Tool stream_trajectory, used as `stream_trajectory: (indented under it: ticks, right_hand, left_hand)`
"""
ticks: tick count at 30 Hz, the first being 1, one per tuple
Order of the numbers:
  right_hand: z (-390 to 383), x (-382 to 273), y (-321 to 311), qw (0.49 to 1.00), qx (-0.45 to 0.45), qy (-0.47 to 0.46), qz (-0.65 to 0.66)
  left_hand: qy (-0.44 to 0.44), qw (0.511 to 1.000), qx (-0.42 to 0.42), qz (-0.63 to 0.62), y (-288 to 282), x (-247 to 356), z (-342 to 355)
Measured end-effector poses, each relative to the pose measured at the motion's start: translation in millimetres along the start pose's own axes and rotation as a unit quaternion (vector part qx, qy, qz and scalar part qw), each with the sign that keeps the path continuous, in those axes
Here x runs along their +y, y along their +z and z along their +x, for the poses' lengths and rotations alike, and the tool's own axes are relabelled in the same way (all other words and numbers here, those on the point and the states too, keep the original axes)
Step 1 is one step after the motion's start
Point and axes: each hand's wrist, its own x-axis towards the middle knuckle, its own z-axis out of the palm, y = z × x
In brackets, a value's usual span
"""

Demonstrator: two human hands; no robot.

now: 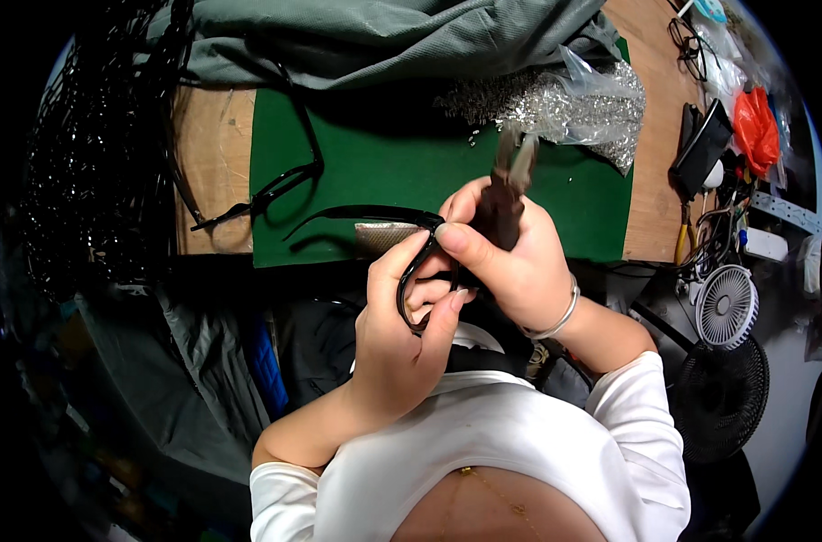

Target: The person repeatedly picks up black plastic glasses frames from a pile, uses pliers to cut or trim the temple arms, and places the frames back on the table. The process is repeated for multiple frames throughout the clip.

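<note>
Above the near edge of the green mat (pixel 411 181), my left hand (pixel 384 352) is closed on a black eyeglass frame (pixel 366 213). One temple of the frame stretches out to the left. My right hand (pixel 533 271) has its fingers around a pair of dark pliers (pixel 503 199), whose jaws point away from me. Its thumb and a fingertip also press at the frame's corner, by the temple joint. The frame's far rim is partly hidden by my fingers. A small patterned block (pixel 384 238) sits behind the temple at the mat's edge.
Small shiny metal pieces (pixel 510 107) spill from a clear plastic bag (pixel 587 122) at the back right. Another black frame (pixel 284 185) lies on the left. Many black frames (pixel 104 181) pile up at far left. Grey cloth (pixel 375 41) covers the back; a white fan (pixel 727 307) stands right.
</note>
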Motion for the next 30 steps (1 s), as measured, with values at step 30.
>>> stream_trajectory:
  ticks: [30]
  right_hand:
    - [-5.5, -31.2, -27.9, 0.821, -0.261, -0.118, -0.494]
  left_hand:
    - [-0.22, 0.948, -0.135, -0.185, -50.5, 45.6, -9.8]
